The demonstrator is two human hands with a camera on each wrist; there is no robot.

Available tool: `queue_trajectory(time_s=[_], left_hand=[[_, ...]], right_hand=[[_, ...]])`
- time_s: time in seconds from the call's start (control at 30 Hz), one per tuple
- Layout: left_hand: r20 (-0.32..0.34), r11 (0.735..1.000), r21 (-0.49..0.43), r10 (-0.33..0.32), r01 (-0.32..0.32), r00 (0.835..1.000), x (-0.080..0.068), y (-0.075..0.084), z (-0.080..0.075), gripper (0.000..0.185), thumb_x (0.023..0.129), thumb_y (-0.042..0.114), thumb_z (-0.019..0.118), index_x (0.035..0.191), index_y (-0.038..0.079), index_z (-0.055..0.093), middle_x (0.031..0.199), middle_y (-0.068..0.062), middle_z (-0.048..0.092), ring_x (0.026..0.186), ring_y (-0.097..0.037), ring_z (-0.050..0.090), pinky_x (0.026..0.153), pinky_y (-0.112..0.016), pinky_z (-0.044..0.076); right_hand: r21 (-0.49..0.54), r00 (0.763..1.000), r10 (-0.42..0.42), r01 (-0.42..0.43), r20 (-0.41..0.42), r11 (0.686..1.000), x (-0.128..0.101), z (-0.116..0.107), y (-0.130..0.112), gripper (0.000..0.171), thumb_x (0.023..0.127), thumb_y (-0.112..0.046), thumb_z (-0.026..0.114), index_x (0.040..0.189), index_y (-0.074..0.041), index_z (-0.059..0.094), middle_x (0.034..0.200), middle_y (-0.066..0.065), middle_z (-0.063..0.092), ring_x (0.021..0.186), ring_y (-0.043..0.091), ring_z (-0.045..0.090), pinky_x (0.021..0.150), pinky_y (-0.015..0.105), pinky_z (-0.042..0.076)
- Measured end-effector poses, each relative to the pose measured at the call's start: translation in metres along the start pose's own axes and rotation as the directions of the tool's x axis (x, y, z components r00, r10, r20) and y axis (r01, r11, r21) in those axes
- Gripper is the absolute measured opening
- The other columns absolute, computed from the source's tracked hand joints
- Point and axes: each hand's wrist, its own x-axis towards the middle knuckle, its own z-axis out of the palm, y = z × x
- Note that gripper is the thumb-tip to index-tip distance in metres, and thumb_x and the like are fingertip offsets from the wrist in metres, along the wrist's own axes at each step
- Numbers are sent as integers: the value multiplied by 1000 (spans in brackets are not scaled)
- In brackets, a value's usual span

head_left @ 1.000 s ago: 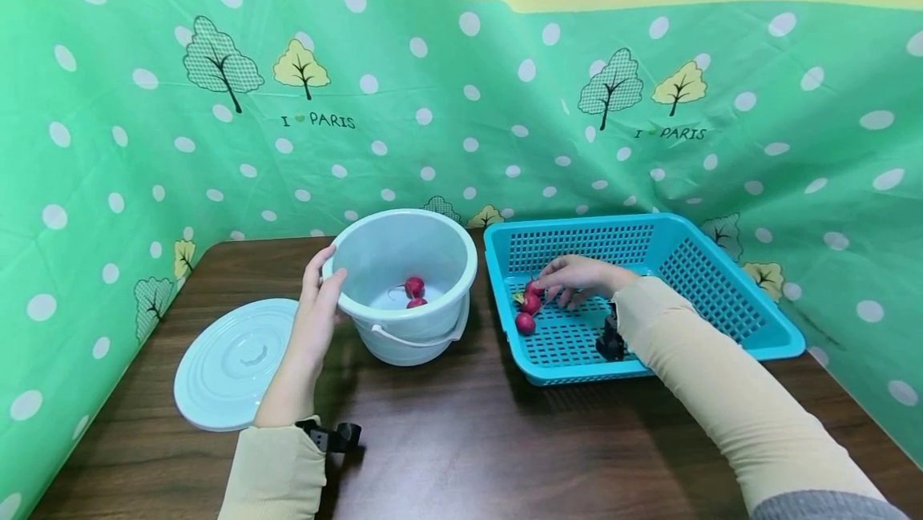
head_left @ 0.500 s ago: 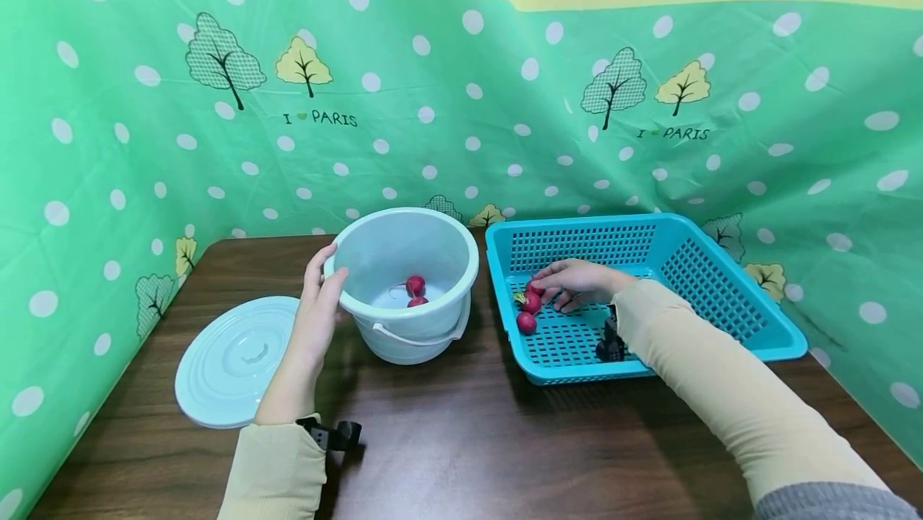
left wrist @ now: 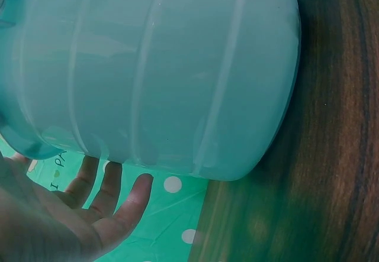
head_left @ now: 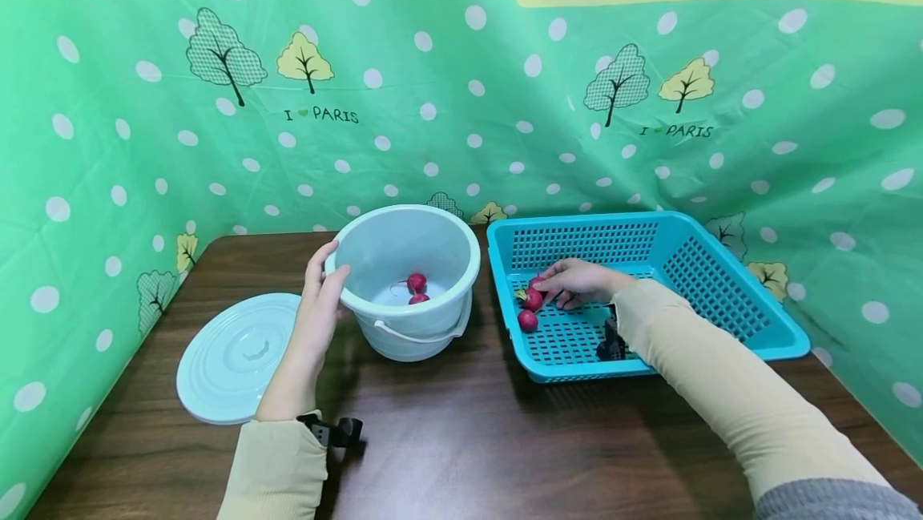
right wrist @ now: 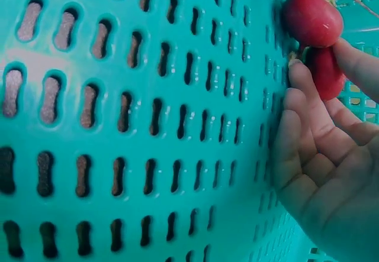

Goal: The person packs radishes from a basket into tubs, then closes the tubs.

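My left hand (head_left: 317,316) grips the left rim of a pale blue bucket (head_left: 407,349), which stands upright with its wire-like handle hanging at the front. Inside lie two red radishes (head_left: 417,283). In the left wrist view, several fingers (left wrist: 109,194) lie along the bucket's outer wall. Over the left part of a blue plastic basket (head_left: 570,348), my right hand (head_left: 582,280) pinches a radish (right wrist: 325,75) between thumb and fingers. Two other radishes sit beside it, one with a leafy stub (head_left: 532,300) and one nearer the front (head_left: 528,320).
A round pale blue lid (head_left: 234,356) lies on the brown wooden table (head_left: 461,440), left of the bucket and partly behind the left forearm. Green dotted cloth (head_left: 433,119) hangs behind and at the sides. The basket has raised, perforated walls.
My right fingers have closed in on the rearmost radish in the basket. The left hand and bucket hold their place; the view shifts slightly.
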Motion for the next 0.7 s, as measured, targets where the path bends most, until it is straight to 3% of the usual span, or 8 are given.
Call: queue_trajectory(time_s=[0.33,0.53,0.7], left_hand=[[-13,1000,6,6,-6,1000,-1,2,0,55,104,44,37,155,36,21,149,-13,33,122,-34,49,92,-39,44],[-5,1000,4,-2,2,1000,-1,1,0,55,104,44,37,155,37,20,150,-13,36,122,-34,49,95,-41,43],[-5,1000,7,-3,3,1000,-1,2,0,54,104,43,37,156,38,19,150,-13,34,121,-34,49,95,-42,43]], right_hand=[[-51,997,-12,9,-70,999,-6,-1,-10,38,100,-26,60,124,2,52,94,9,67,66,11,60,68,29,53],[-63,1000,4,-5,-4,998,-7,-3,-8,47,102,-29,55,135,4,48,101,12,70,69,13,64,73,33,55],[-54,999,15,-13,36,998,-8,-3,-8,46,101,-29,56,134,4,49,101,10,70,70,13,66,74,33,56]])
